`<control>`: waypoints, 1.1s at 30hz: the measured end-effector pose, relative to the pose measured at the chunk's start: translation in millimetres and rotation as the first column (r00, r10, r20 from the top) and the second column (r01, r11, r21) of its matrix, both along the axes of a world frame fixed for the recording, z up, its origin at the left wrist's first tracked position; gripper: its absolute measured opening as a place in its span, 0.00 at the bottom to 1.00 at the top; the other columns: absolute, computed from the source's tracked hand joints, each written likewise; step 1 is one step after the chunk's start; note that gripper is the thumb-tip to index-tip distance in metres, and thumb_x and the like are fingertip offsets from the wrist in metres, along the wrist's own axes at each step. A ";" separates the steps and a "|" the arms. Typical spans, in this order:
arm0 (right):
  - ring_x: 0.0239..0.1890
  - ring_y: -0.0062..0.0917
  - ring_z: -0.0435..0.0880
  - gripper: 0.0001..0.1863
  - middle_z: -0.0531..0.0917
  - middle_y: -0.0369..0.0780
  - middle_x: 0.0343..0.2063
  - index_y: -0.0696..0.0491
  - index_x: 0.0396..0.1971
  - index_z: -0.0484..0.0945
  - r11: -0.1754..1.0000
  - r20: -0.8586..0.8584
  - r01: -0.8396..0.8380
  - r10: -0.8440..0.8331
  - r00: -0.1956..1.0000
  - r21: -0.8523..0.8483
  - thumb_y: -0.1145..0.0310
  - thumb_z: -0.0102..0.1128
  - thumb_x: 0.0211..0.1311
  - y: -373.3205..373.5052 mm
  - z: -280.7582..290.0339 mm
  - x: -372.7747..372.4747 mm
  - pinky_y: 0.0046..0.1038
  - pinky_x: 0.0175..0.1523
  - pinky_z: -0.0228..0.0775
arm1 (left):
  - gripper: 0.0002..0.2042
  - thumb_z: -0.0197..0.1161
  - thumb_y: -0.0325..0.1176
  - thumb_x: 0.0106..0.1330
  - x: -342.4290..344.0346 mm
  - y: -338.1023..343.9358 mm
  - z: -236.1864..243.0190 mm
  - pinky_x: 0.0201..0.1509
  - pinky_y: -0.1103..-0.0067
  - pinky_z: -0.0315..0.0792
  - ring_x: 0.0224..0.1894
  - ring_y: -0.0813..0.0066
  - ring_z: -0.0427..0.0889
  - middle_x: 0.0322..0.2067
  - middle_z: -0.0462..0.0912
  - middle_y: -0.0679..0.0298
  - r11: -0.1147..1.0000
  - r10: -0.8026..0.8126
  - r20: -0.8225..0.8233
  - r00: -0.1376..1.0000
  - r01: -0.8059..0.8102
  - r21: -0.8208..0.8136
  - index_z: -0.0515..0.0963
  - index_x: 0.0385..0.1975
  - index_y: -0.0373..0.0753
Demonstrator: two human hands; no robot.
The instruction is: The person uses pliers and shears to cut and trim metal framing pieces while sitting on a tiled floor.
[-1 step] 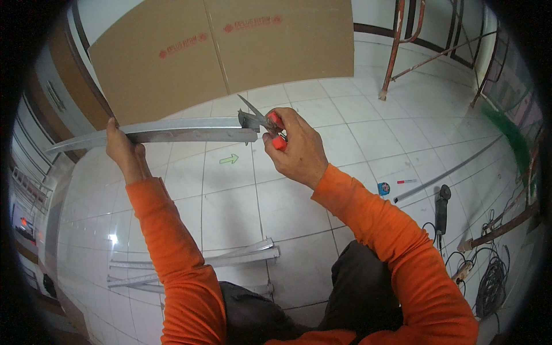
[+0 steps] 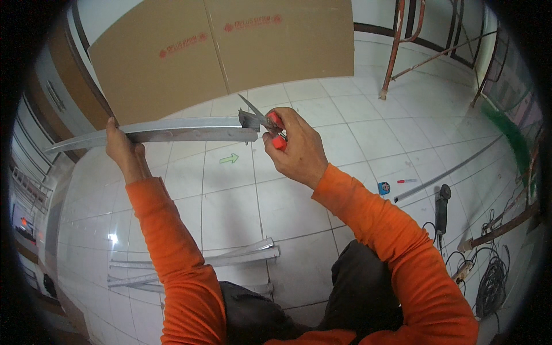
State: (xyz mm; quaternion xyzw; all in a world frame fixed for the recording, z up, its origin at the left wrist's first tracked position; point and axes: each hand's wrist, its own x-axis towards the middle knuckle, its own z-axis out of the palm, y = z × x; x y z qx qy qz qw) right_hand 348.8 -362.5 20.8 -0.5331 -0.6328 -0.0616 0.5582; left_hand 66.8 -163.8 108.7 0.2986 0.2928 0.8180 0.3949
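Note:
My left hand (image 2: 122,150) is closed around a long silver metal channel (image 2: 190,129), held level above the tiled floor. The channel runs from the far left to an end in front of my right hand (image 2: 300,144). Closed on red-handled tin snips (image 2: 260,118), my right hand keeps the tool at that end. One grey blade points up and left past the channel's upper edge. A small dark flap of metal is bent up at the channel's end; where the other blade lies is hard to make out.
Several metal channels (image 2: 244,256) lie on the floor by my knees. To the right are a tape measure (image 2: 383,188), a red-and-white marker (image 2: 406,181), an angle grinder (image 2: 441,210), a long strip (image 2: 454,169) and coiled cable (image 2: 491,284). Cardboard (image 2: 276,52) and rusty scaffolding (image 2: 393,52) stand ahead.

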 end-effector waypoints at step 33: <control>0.36 0.38 0.82 0.14 0.81 0.46 0.33 0.57 0.41 0.73 0.967 -0.173 -0.060 0.017 0.985 -0.247 0.66 0.61 0.59 -15.0 5.9 11.9 0.35 0.43 0.73 | 0.18 0.60 0.36 0.67 -6.3 -1.4 -1.6 0.46 0.68 0.76 0.43 0.61 0.82 0.41 0.79 0.54 0.998 -0.022 -0.055 0.998 0.018 -0.064 0.72 0.47 0.26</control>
